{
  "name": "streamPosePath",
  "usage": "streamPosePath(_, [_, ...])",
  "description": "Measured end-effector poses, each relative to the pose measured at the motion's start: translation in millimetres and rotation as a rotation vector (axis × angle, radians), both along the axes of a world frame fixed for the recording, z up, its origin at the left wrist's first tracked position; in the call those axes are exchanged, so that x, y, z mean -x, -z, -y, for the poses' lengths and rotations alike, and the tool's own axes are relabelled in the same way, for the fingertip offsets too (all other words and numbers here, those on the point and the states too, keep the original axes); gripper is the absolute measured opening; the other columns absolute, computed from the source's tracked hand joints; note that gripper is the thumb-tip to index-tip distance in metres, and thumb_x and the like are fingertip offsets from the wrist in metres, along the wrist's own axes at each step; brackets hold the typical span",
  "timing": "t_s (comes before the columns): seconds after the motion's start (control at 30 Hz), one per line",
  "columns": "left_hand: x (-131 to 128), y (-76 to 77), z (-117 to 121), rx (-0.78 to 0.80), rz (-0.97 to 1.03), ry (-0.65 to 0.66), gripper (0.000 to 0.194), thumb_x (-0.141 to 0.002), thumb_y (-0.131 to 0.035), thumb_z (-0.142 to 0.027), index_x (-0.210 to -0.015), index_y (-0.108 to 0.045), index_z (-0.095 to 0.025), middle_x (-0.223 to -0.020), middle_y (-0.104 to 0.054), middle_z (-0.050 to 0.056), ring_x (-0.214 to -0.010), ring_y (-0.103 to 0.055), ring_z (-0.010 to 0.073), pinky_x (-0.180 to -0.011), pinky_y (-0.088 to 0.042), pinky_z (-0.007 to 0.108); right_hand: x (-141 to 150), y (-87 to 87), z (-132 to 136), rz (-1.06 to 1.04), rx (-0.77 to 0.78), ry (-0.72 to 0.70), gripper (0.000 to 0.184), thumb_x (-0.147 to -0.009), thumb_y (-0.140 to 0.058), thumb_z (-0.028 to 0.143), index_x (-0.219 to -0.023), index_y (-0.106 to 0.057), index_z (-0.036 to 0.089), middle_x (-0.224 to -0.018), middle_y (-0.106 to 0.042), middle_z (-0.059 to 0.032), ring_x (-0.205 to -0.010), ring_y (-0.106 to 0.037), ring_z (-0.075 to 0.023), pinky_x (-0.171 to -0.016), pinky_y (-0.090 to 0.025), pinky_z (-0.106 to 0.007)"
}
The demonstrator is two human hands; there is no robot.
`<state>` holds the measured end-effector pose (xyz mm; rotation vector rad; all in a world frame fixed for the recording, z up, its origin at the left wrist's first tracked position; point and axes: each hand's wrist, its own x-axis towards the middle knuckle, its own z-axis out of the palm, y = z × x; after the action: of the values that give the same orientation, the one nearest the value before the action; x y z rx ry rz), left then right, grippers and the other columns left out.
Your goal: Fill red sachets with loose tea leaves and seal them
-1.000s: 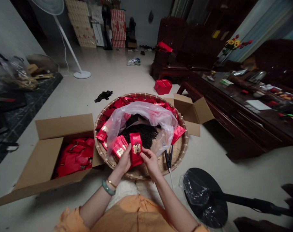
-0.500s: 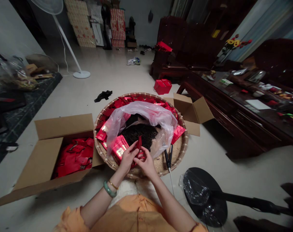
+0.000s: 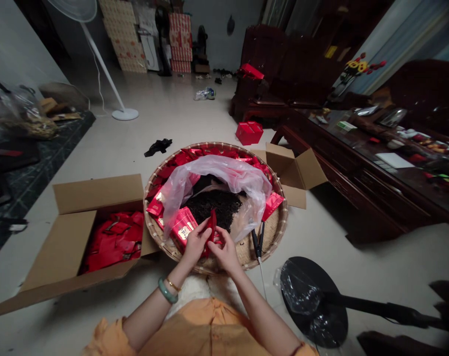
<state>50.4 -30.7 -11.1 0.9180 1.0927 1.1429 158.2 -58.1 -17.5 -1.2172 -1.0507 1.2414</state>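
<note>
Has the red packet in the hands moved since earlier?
Yes: the red packet has turned edge-on over the woven basket, its printed front hidden, in nearly the same spot.

The left hand (image 3: 196, 243) and right hand (image 3: 224, 252) pinch a folded red packet (image 3: 212, 228) above a round woven bamboo tray (image 3: 259, 247), where loose dark tea (image 3: 209, 207) lies in a clear plastic bag (image 3: 217, 174). An open cardboard box (image 3: 74, 242) of red packets (image 3: 113, 242) sits just beside the tray.

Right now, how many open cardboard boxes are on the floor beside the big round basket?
2. One open cardboard box sits left of the round woven basket, holding red packets; the other sits against the basket's far right rim. More could be hidden.
</note>
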Motion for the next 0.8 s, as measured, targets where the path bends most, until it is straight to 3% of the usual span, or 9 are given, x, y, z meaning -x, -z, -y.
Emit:
streamPosePath(0.23, [1, 1.0, 0, 0.003, 0.008, -0.009, 0.056, -0.073, -0.063, -0.043, -0.12, -0.056, -0.013, -0.118, -0.063, 0.011, -0.098, -0.062, 0.0226, -0.087, -0.049, 0.035, -1, -0.9, 1, 0.031, -0.004, -0.001, 0.042, -0.067, -0.064, 0.028, -0.108, -0.053, 0.022, -0.094, -0.054, -0.0032, -0.072, -0.054, -0.0123, -0.058, -0.049, -0.023])
streamPosePath(0.37, [1, 1.7, 0, 0.005, 0.094, -0.004, 0.054, -0.072, -0.066, -0.04, -0.12, -0.056, -0.017, -0.12, -0.061, 0.01, -0.103, -0.06, 0.0217, -0.091, -0.046, 0.032, 0, -4.5, 2, 0.196, -0.039, 0.053, 0.043, -0.069, -0.063, 0.026, -0.11, -0.052, 0.022, -0.098, -0.052, -0.0049, -0.076, -0.055, -0.0152, -0.061, -0.05, -0.027])
streamPosePath(0.47, [-2, -2.8, 0, 0.025, 0.188, -0.008, 0.052, -0.072, -0.066, -0.042, -0.116, -0.057, -0.016, -0.118, -0.062, 0.011, -0.101, -0.061, 0.0216, -0.086, -0.048, 0.03, 0, -6.3, 5, 0.352, -0.13, 0.027, 0.049, -0.069, -0.065, 0.026, -0.115, -0.051, 0.023, -0.102, -0.051, -0.0066, -0.089, -0.055, -0.0196, -0.072, -0.051, -0.032])
streamPosePath(0.57, [-4, -12.5, -1, 0.081, 0.22, 0.014, 0.048, -0.074, -0.063, -0.046, -0.108, -0.06, -0.012, -0.104, -0.067, 0.013, -0.089, -0.065, 0.0213, -0.076, -0.051, 0.029, -10, -4.4, 9, 0.478, -0.231, -0.03, 0.05, -0.073, -0.065, 0.03, -0.12, -0.049, 0.024, -0.107, -0.052, -0.0083, -0.1, -0.052, -0.0221, -0.087, -0.046, -0.037])
streamPosePath(0.67, [-2, -20.3, -1, 0.132, 0.246, 0.018, 0.052, -0.074, -0.063, -0.048, -0.109, -0.06, -0.01, -0.09, -0.071, 0.011, -0.076, -0.067, 0.0194, -0.067, -0.052, 0.027, -41, 4.2, 13, 0.732, -0.265, 0.15, 0.042, -0.083, -0.053, 0.033, -0.122, -0.046, 0.022, -0.112, -0.051, -0.0112, -0.108, -0.046, -0.0252, -0.095, -0.038, -0.044])
streamPosePath(0.73, [1, -21.5, -1, 0.177, 0.287, 0.056, 0.056, -0.074, -0.06, -0.053, -0.109, -0.06, -0.009, -0.082, -0.071, 0.011, -0.069, -0.067, 0.0191, -0.062, -0.051, 0.026, -69, 13.2, 14, 0.973, -0.192, 0.333, 0.046, -0.083, -0.049, 0.035, -0.125, -0.044, 0.016, -0.116, -0.047, -0.0161, -0.112, -0.042, -0.0296, -0.095, -0.034, -0.05])
streamPosePath(0.8, [3, -20.3, 0, 0.235, 0.347, 0.123, 0.062, -0.074, -0.054, -0.061, -0.104, -0.063, -0.007, -0.076, -0.071, 0.012, -0.066, -0.067, 0.0197, -0.06, -0.051, 0.026, -95, 23.0, 15, 1.175, -0.081, 0.391, 0.051, -0.082, -0.048, 0.032, -0.127, -0.042, 0.01, -0.12, -0.042, -0.0223, -0.115, -0.038, -0.0341, -0.094, -0.032, -0.053])
